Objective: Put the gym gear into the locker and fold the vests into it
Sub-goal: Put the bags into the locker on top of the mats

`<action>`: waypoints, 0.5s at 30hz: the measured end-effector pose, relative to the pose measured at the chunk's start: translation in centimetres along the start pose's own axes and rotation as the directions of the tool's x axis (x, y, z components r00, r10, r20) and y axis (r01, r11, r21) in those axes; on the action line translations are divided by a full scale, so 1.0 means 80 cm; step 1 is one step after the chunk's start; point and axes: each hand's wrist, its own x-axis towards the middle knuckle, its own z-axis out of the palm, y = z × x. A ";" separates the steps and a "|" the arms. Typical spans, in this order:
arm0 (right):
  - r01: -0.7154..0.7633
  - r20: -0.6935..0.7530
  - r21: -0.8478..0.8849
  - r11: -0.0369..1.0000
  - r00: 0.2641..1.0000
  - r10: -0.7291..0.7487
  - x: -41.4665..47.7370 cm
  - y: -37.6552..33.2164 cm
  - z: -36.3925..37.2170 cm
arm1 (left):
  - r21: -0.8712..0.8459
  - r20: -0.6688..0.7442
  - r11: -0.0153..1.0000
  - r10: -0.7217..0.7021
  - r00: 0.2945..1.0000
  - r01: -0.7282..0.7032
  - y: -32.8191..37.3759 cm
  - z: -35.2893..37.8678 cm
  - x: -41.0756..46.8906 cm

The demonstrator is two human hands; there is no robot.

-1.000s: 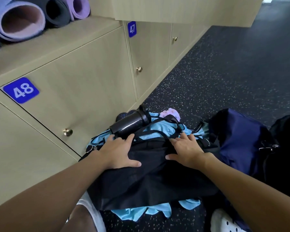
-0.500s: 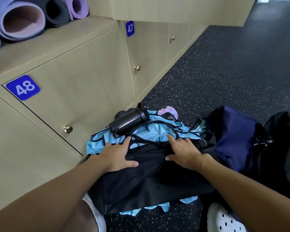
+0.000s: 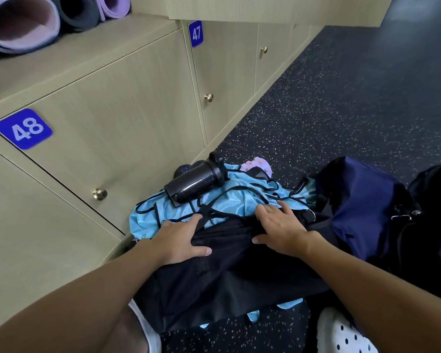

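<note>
A black mesh vest (image 3: 229, 273) lies on the floor over light blue vests (image 3: 222, 205) with black trim. My left hand (image 3: 178, 240) and my right hand (image 3: 280, 230) both rest flat on the black vest's far edge, fingers spread. A black shaker bottle (image 3: 196, 180) lies on its side on the blue vests, just beyond my hands. A pink ball (image 3: 259, 165) and a dark ball (image 3: 183, 169) peek out behind the pile. Locker 48 (image 3: 99, 138) stands closed to the left.
Locker 47 (image 3: 224, 80) is closed too. A navy bag (image 3: 359, 215) and a black bag (image 3: 430, 200) sit to the right. Rolled mats (image 3: 23, 21) lie on top of the lockers. A white shoe (image 3: 341, 332) shows at the bottom, on dark speckled floor (image 3: 341, 98).
Both hands have drawn the black vest's far edge toward me, uncovering more of the blue vests under the bottle.
</note>
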 end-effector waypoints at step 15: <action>0.100 -0.160 -0.176 0.979 0.979 -0.128 -0.033 -0.008 -0.047 | -0.026 -0.180 0.990 0.135 0.974 -0.142 0.021 -0.054 -0.049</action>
